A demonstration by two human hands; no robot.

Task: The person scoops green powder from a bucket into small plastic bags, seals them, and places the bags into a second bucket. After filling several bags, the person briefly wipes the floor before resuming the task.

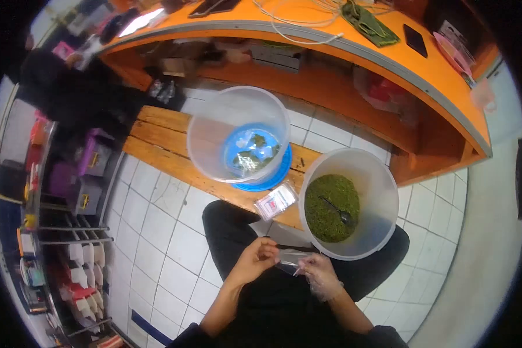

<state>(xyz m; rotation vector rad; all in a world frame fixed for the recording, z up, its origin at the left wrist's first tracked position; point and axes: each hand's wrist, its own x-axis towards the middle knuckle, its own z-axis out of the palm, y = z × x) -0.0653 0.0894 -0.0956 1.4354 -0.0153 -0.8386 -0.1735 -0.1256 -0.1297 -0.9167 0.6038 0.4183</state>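
Between my two hands, above my lap, stretches a small clear plastic bag [290, 259]. My left hand [255, 258] pinches its left side with bare fingers. On the other side my right hand [320, 274], in a thin clear plastic glove, grips the bag's right edge. Just beyond my right hand, a large translucent tub [379, 191] holds chopped green leafy matter [330, 223] with a black spoon [343, 216] lying on it. Farther left, a second translucent tub [206, 139] has several small filled bags [249, 162] at its bottom. A pack of printed plastic bags [276, 200] lies between the tubs.
The tubs stand on a wooden bench [162, 139] in front of me. Behind it curves an orange counter [307, 20] with a phone [415, 40], a white cable [307, 42] and a green cloth [368, 24]. A person in dark clothes [69, 87] is at the left, near shelves of goods [87, 255].
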